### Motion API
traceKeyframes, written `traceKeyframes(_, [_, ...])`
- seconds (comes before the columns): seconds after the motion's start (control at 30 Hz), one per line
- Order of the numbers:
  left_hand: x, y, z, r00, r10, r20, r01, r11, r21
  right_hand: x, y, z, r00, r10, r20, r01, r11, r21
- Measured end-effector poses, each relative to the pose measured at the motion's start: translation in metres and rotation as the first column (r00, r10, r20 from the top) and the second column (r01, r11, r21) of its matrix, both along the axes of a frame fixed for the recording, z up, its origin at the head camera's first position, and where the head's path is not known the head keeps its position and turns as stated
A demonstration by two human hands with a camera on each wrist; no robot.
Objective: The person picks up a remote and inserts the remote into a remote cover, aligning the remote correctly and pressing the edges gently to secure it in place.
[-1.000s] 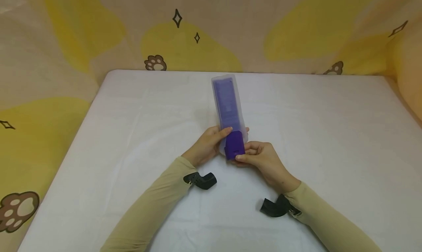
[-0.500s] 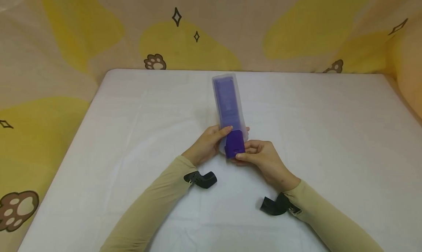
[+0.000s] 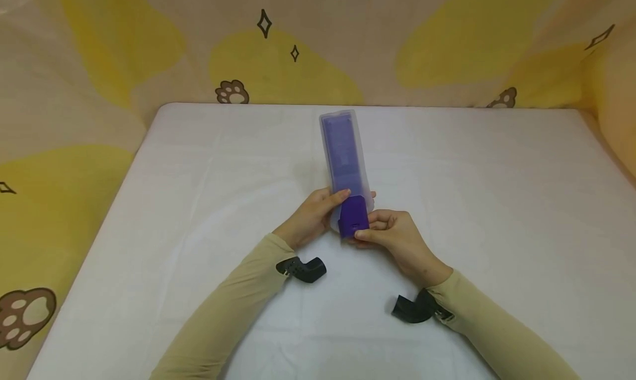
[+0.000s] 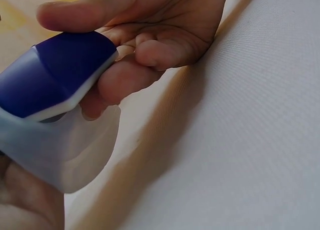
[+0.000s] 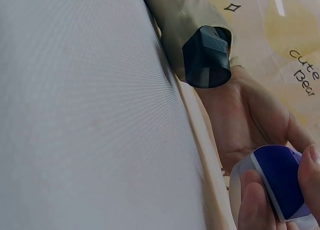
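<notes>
In the head view, a long slim case (image 3: 343,151) of frosted clear plastic with purple showing through it points away from me. Its near end carries a solid purple cap (image 3: 354,215). My left hand (image 3: 312,213) grips the case from the left, thumb on top beside the cap, other fingers underneath. With thumb and fingers, my right hand (image 3: 397,239) pinches the cap's near right corner. The left wrist view shows the purple cap (image 4: 55,73) with a white underside, raised off the rounded clear end (image 4: 87,160). Fingers (image 5: 254,202) sit under the cap in the right wrist view.
A white cloth (image 3: 238,164) covers the table beneath both hands. Patterned yellow and beige fabric (image 3: 323,70) hangs behind and at the sides. Black camera mounts (image 3: 305,270) are strapped at both sleeve cuffs.
</notes>
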State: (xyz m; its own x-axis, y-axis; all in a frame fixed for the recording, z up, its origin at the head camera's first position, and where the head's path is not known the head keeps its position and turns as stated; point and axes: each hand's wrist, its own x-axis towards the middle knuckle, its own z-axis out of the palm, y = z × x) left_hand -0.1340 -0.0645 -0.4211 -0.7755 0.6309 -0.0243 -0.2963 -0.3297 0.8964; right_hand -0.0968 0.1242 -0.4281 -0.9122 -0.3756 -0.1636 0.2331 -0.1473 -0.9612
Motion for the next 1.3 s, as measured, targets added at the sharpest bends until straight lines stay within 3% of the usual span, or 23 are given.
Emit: traceKeyframes(1.3, [0.0001, 0.0011, 0.0012, 0.999, 0.035, 0.001, -0.035, 0.999, -0.024, -0.0015, 0.0002, 0.0004, 1.000, 0.000, -0.009, 0.000, 1.000, 0.003])
